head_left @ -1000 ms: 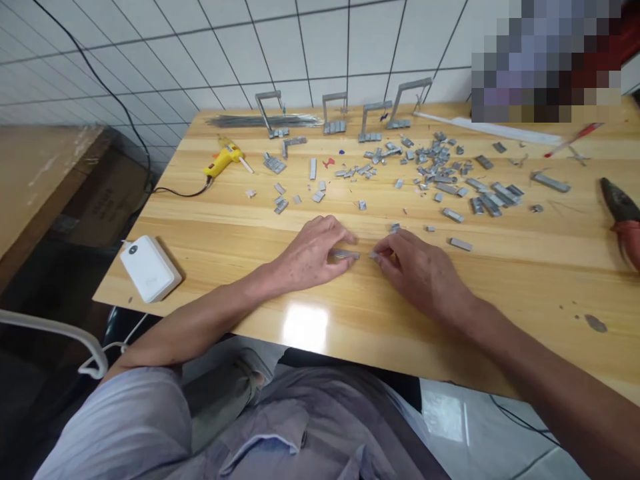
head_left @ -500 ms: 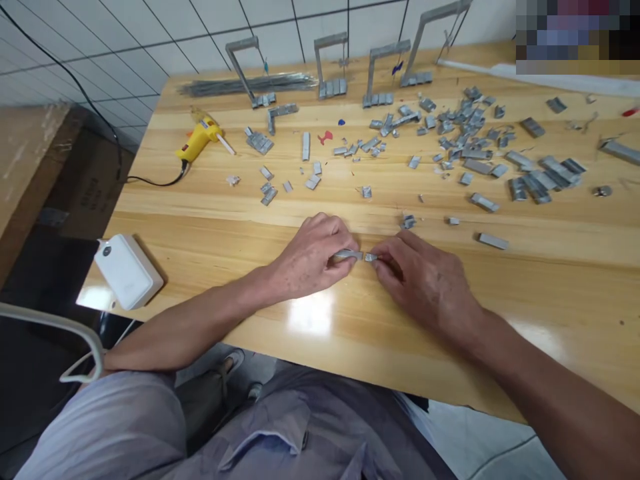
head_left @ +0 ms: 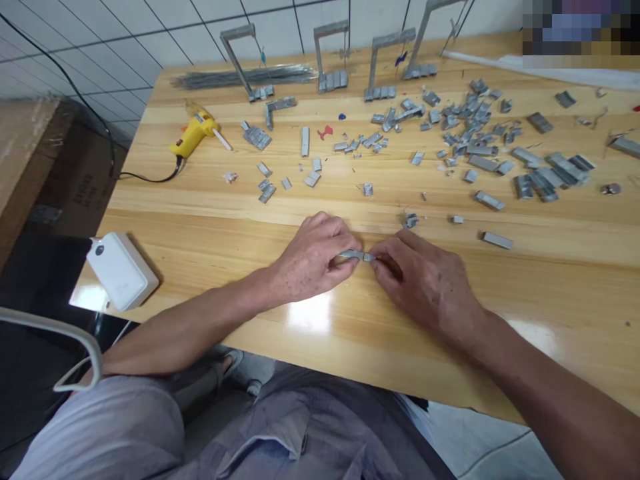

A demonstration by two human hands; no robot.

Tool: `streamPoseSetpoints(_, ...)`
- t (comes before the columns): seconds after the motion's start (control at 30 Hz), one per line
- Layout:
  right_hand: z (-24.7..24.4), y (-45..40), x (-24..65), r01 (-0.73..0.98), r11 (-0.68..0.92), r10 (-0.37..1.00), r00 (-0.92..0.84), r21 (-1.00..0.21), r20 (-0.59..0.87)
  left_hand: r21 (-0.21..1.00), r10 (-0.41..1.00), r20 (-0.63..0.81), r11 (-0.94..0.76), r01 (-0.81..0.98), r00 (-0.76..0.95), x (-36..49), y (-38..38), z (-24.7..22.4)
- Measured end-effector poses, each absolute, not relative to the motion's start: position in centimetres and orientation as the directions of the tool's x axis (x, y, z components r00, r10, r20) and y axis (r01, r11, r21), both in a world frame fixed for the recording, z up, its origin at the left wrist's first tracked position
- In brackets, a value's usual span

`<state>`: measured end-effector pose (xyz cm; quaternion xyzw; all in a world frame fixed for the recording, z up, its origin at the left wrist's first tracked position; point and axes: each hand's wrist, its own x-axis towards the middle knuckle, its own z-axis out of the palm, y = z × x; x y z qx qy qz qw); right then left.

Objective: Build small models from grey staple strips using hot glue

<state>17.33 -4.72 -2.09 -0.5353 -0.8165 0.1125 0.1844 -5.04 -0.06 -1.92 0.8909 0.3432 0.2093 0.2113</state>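
My left hand (head_left: pixel 320 257) pinches a thin grey metal strip (head_left: pixel 352 255), which looks like a row of staples, between thumb and fingers. From the other side, my right hand (head_left: pixel 425 287) holds a short grey staple piece (head_left: pixel 369 257) at its fingertips. The ends of the two pieces meet just above the tabletop, in the gap between my hands. Most of the strip is hidden by my left fingers. Just beyond my right hand lies a small staple cluster (head_left: pixel 411 221).
Loose staple pieces (head_left: pixel 480 120) are scattered over the wooden table (head_left: pixel 200 233). Several upright grey frames (head_left: pixel 330 60) stand along the tiled wall beside a bundle of wires (head_left: pixel 210 78). At left are a yellow glue gun (head_left: pixel 193 139) and a white box-shaped device (head_left: pixel 123 270).
The small gap between the strip and the short piece has closed, so their ends now meet. Both hands keep their pinches. The view has shifted slightly.
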Motion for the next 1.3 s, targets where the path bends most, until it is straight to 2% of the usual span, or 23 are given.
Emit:
streamPoseSetpoints(0.83,-2.25,-4.72,16.97,0.836,0.407,0.913,-0.353,-0.368,0.207,0.542,0.679,0.269,-0.693,0.475,0.683,-4.99,0.10,-1.93)
streamPoseSetpoints(1.3,-2.16,-4.80,16.85,0.837,0.404,0.913,-0.345,-0.369,0.217,0.551,0.687,0.218,-0.673,0.494,0.693,-5.06,0.13,-1.75)
